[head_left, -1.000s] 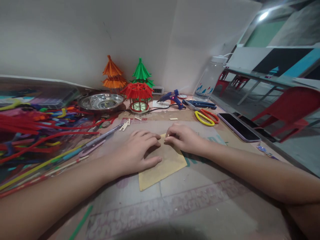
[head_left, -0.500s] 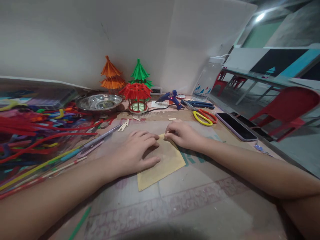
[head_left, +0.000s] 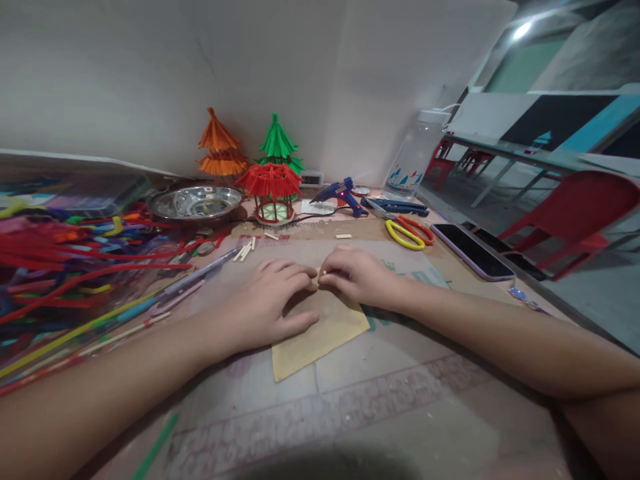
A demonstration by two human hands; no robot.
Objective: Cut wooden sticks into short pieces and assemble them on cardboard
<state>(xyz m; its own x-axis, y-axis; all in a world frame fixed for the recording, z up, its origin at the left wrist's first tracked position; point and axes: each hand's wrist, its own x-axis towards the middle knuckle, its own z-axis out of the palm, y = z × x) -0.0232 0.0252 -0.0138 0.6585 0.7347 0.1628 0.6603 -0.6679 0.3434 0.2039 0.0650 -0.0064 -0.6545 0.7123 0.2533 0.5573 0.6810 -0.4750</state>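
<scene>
A square of yellow sandpaper-like sheet [head_left: 320,340] lies flat on the table covering, turned at an angle. My left hand [head_left: 280,297] rests on its left part, palm down, with the thumb spread away from the fingers. At the sheet's far edge, my right hand [head_left: 353,272] is closed in a pinch, close to the left fingertips. A tiny pale tip, like the end of a short stick, shows between its thumb and forefinger; the rest is hidden. Several short pale sticks [head_left: 244,250] lie beyond my left hand, and another pale stick [head_left: 343,236] lies beyond my right.
Behind stand red [head_left: 270,180], green [head_left: 276,137] and orange [head_left: 220,143] pagoda-like models, a metal dish [head_left: 197,203] and a blue glue gun [head_left: 340,193]. Scissors [head_left: 407,233], a phone [head_left: 473,252] and a bottle [head_left: 410,157] are right. Colourful pipe cleaners [head_left: 75,267] heap at left.
My right hand has shifted left and slightly nearer, bringing its pinched fingertips close to my left fingers. My left hand stays on the sheet, almost unmoved.
</scene>
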